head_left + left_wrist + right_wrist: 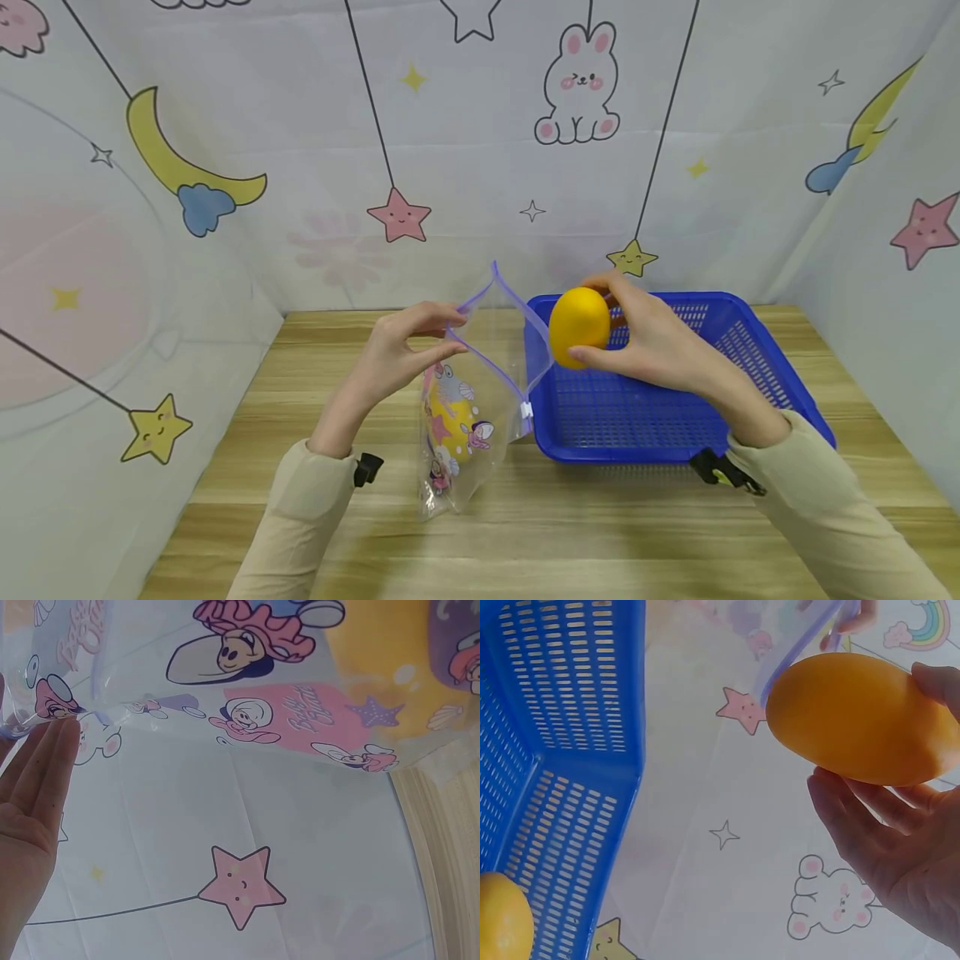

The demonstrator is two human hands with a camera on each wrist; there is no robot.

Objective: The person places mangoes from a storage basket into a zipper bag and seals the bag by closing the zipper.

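Note:
My left hand [408, 346] pinches the left rim of a clear slider bag [491, 367] with cartoon prints and a purple zip edge. The bag's mouth gapes wide, and its white slider [527, 410] sits at the near right corner. Through the plastic a yellow shape [465, 429] shows low in the bag, partly covered by the prints. A smooth yellow-orange mango [579, 327] is gripped between the thumb and fingers of my right hand [652, 337], beside the right edge of the bag's mouth. In the right wrist view, another mango [504, 922] lies in the blue basket [641, 697].
The blue plastic basket [622, 454] stands on the wooden table [337, 533] under my right forearm, close to the bag's right side. White cloth [480, 167] with cartoon stars, moons and a rabbit hangs behind the table and along both sides.

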